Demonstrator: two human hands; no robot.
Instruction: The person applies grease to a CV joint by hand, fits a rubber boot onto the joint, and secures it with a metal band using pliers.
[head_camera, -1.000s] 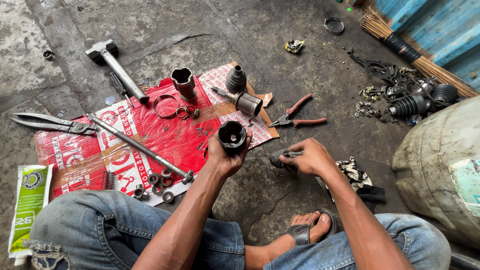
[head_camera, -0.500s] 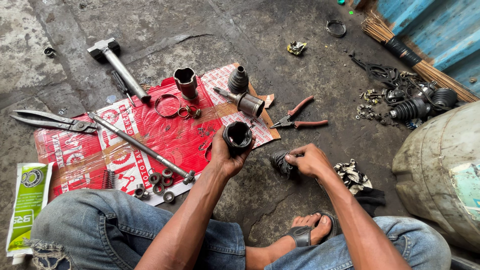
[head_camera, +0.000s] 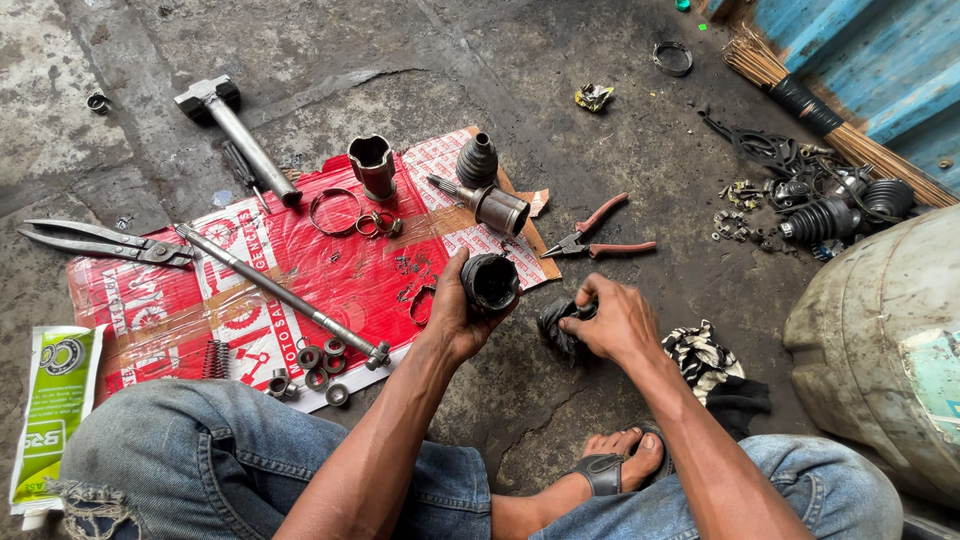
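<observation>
Stained concrete is serving as the workbench. Nearest, the left hand is cupping a greasy metal joint cup, fingers curled around it; the right hand, lower than a second ago, is now pinching a dark rag. Beyond, red cardboard is carrying a shaft, with pliers alongside.

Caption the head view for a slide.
Left hand holds a greasy joint cup; right hand grasps a dark rag.

Bare-armed person in frayed blue jeans and a dark, seemingly rubber sandal.
</observation>
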